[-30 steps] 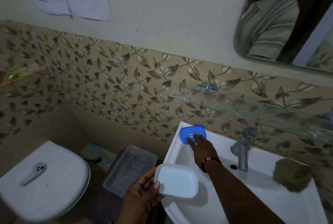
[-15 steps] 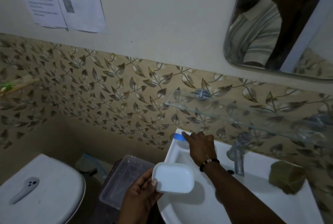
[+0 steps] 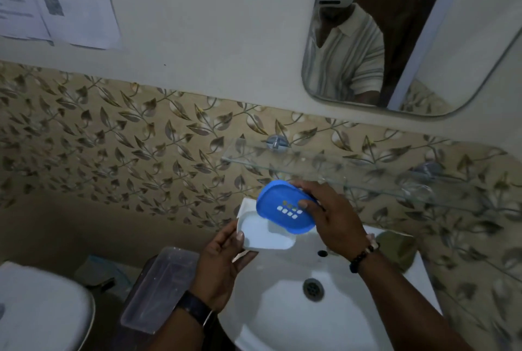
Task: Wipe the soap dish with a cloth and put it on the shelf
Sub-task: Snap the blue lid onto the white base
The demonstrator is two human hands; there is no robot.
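Note:
My left hand point(image 3: 219, 263) holds the white soap-dish base point(image 3: 262, 233) by its left end, above the basin's back left corner. My right hand point(image 3: 330, 217) grips the blue slotted soap-dish insert point(image 3: 282, 209), tilted toward me, its lower edge overlapping the white base. A glass shelf point(image 3: 310, 167) runs along the tiled wall just above both hands. A greenish-brown cloth point(image 3: 398, 249) lies on the basin's right rim, partly hidden behind my right wrist.
The white washbasin point(image 3: 282, 316) with its drain point(image 3: 313, 288) lies below my hands. A clear plastic box point(image 3: 158, 288) sits left of the basin and a toilet lid point(image 3: 42, 308) is at lower left. A mirror point(image 3: 409, 39) hangs above the shelf.
My right hand has picked the blue insert up from the basin's back corner and brought it over the white base. My left hand has raised the base toward it.

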